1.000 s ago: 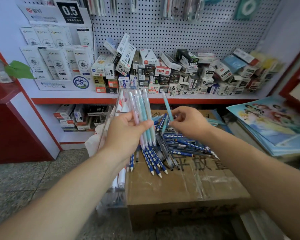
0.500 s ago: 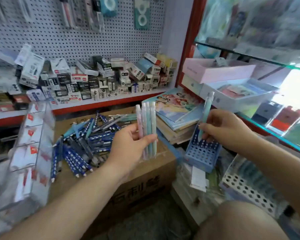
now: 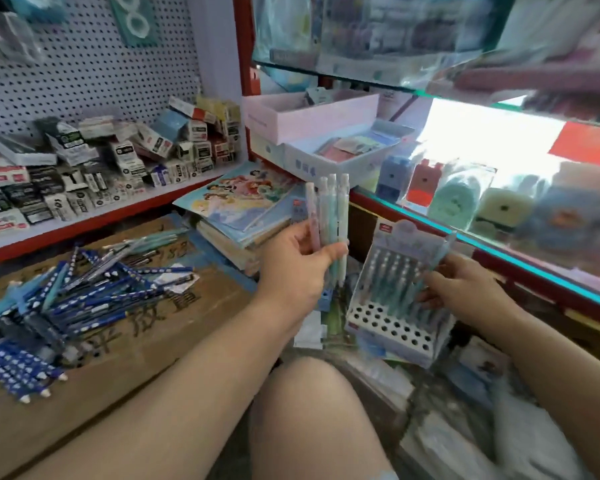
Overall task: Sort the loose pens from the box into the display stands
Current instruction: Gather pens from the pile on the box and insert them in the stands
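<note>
The left hand (image 3: pixel 297 268) gripped four pastel pens (image 3: pixel 329 209) upright. The right hand (image 3: pixel 465 289) held a blue pen (image 3: pixel 444 250) at the display stand (image 3: pixel 388 327).

**One head-worn wide-angle view, pitched forward and down**

The camera sits on the person's head and looks ahead and downward, so both forearms enter from the bottom edge and reach to mid-frame. It is close. The left hand (image 3: pixel 291 268), gripping a bundle of pens (image 3: pixel 329 209), sits at the centre. The right hand (image 3: pixel 465 289) pinches a single pen (image 3: pixel 445 249) at the display stand (image 3: pixel 388 323), toward 4 o'clock. A bare knee (image 3: pixel 312 410) looms large at 6 o'clock, right under the lens. The cardboard box (image 3: pixel 136 358) lies at 8 o'clock and the pegboard (image 3: pixel 94 74) stands farther off at 10 o'clock. The glass shelf (image 3: pixel 499 254) runs across 3 o'clock. The outer parts of the frame are blurred.
</note>
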The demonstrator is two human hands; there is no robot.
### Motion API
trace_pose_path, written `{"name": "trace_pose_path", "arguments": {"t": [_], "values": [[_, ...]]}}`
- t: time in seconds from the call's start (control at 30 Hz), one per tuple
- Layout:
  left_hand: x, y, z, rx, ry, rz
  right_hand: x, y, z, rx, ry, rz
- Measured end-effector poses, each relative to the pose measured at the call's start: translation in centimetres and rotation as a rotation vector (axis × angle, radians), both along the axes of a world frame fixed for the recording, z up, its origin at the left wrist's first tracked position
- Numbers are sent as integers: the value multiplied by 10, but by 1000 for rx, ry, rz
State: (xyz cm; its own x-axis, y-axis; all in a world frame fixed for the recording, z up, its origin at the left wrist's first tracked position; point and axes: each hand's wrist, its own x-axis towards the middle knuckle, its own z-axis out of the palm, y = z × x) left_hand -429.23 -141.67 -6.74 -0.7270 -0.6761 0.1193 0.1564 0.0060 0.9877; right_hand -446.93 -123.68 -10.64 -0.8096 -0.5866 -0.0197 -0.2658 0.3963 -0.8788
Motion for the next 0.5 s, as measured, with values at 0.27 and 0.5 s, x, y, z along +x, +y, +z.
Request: {"name": "trace_pose_path", "arguments": {"t": [0.27,0.5], "values": [[-54,20,-8,40,-70,-23,18,3,-10,83,207,-3],[-52,10,-30,43,-172,-113,19,-8,-19,66,337,-26]]}}
